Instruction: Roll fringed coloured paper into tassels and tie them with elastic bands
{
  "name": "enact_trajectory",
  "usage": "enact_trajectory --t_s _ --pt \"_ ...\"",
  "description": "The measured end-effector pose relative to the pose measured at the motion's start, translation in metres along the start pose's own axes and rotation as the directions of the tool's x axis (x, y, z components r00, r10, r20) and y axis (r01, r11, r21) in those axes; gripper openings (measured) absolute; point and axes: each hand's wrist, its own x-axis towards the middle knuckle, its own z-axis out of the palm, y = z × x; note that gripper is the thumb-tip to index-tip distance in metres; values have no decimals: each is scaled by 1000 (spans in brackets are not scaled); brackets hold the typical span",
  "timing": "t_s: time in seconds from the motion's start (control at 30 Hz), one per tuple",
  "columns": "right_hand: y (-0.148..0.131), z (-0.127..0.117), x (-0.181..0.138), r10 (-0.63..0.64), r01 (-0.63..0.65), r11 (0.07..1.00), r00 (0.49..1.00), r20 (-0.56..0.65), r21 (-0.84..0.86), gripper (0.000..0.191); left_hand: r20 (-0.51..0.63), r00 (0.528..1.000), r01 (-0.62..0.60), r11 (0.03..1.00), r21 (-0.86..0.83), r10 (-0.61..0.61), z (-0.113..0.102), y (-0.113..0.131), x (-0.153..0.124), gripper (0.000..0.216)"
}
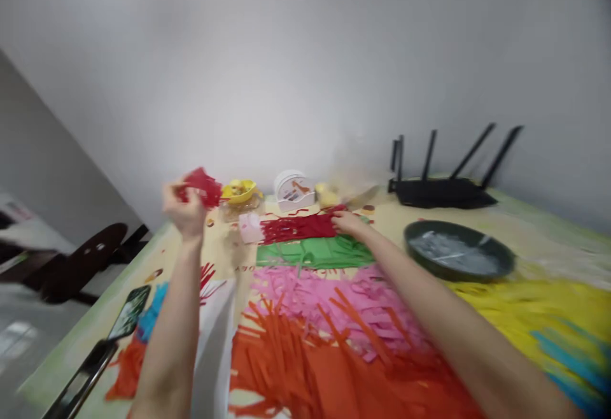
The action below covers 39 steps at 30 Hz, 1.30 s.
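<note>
My left hand point(184, 207) is raised above the table at the left, its fingers closed on a crumpled piece of red paper point(204, 188). At the middle back, my right hand point(351, 224) reaches to the right end of a red fringed paper strip point(298, 228), fingers curled at its edge; blur hides the exact grip. Just in front of that strip lies green fringed paper point(312, 251). Nearer are pink fringed paper point(329, 288) and a large orange-red fringed pile point(305, 368). A pale pink piece point(251, 228) touches the red strip's left end.
A black router point(442, 193) with raised antennas stands against the wall. Beside it is a dark round tray point(417, 250) holding clear plastic pieces. Yellow fringed paper point(515, 304) lies right. A yellow bowl point(245, 194) and white holder point(296, 201) sit behind; a phone point(130, 311) lies left.
</note>
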Motion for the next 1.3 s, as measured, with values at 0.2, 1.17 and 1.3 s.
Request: enact_trajectory --t_s 0.2,1.17,1.3 --pt "-81 1 -87 -227 228 973 974 -19 22 33 623 777 -160 986 57 90 -19 40 -87 9" --pt "-78 -47 -153 -269 232 786 963 -22 573 14 830 543 673 526 -520 126 -12 57 -129 25" --pt "-75 -51 -153 -323 271 811 946 11 519 15 837 525 643 575 -506 150 -17 58 -126 23"
